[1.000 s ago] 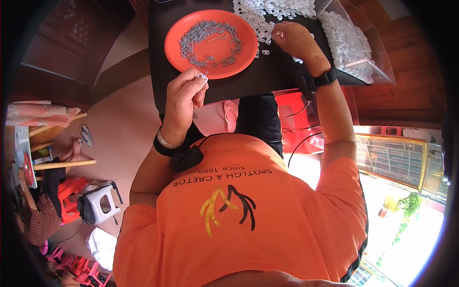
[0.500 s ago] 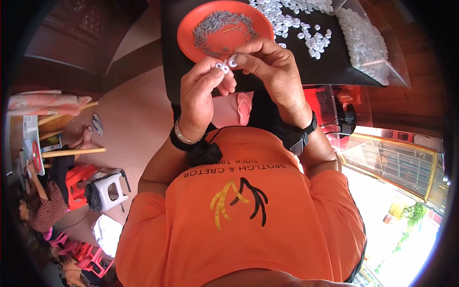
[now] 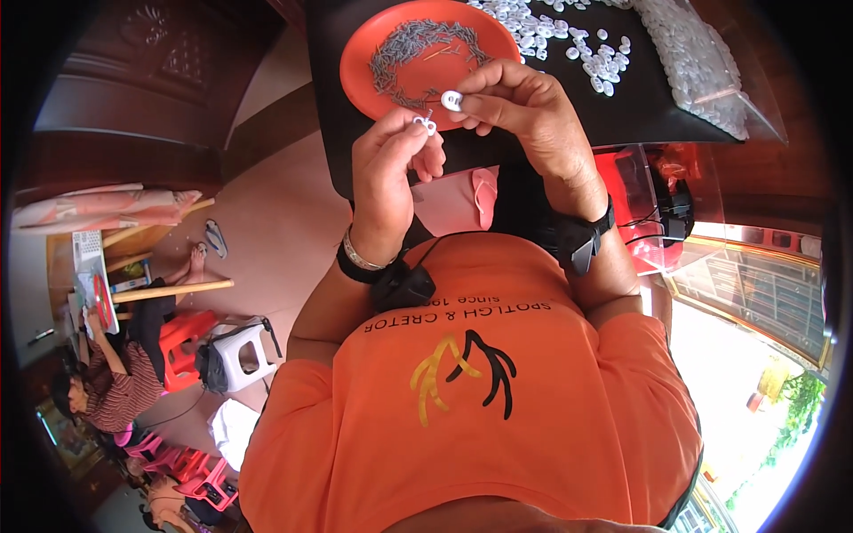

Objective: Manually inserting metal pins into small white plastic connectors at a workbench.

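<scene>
My left hand [image 3: 388, 173] is closed in a pinch on a small white plastic piece [image 3: 426, 125] with ring-like openings and a thin grey pin standing up from it. Slightly higher and to the right, my right hand [image 3: 542, 111] pinches a small white oval cap [image 3: 451, 101] with two dark holes in its face, between thumb and forefinger. The two pieces are apart. Both hands are at the near edge of a round orange-red plate [image 3: 355, 78], which carries a ring of many small grey pins [image 3: 391, 55] and a few brass-coloured ones.
The plate stands on a black tabletop [image 3: 555, 111]. Loose white oval pieces [image 3: 604, 67] are scattered right of it, beside a clear bin [image 3: 697, 75] full of them. A pink slipper [image 3: 484, 197] lies below. People sit far left near a white stool [image 3: 244, 355].
My hands have drawn slightly apart. The white cap in my right hand has turned, so its two-holed face now shows. The whole view has shifted a little, moving things rightward.
</scene>
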Available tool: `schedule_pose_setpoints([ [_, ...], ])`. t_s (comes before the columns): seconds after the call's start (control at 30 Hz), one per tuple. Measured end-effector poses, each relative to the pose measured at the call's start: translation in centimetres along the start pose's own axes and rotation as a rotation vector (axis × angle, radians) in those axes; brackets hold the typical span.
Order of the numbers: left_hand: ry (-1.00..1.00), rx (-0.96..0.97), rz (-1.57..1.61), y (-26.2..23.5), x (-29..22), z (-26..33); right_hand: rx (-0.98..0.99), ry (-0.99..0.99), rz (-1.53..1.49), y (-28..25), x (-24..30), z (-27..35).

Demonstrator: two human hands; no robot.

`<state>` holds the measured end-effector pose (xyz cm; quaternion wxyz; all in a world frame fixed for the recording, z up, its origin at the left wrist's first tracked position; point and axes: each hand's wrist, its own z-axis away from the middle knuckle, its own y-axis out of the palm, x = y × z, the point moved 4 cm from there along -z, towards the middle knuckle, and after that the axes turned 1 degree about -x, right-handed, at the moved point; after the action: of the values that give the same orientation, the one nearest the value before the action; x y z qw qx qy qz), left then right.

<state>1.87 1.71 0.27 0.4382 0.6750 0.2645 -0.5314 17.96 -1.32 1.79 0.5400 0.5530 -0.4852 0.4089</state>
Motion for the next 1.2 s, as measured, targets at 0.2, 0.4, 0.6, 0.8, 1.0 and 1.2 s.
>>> schedule_pose_setpoints([
  [0.2, 0.007, -0.032, -0.102, 0.2, 0.2, 0.1, -0.040, 0.030, -0.042, 0.2, -0.7, -0.1],
  [0.4, 0.022, -0.031, -0.152, 0.5, 0.1, 0.0, -0.028, -0.004, -0.071, 0.8, -0.6, 0.1],
  [0.6, 0.035, -0.041, -0.168, 0.5, 0.2, 0.1, -0.029, -0.044, -0.044, 0.9, -0.4, 0.4],
  [0.8, 0.062, -0.022, -0.208, 0.5, 0.1, 0.1, -0.089, -0.101, 0.052, 1.3, -0.1, 0.9],
  [1.0, 0.057, -0.042, -0.216, 0.7, 0.1, 0.3, -0.066, -0.033, 0.004, 1.1, -0.2, 0.8],
  [1.2, 0.064, -0.037, -0.210, 0.6, 0.1, 0.4, -0.056, -0.052, 0.013, 1.1, -0.3, 0.9],
])
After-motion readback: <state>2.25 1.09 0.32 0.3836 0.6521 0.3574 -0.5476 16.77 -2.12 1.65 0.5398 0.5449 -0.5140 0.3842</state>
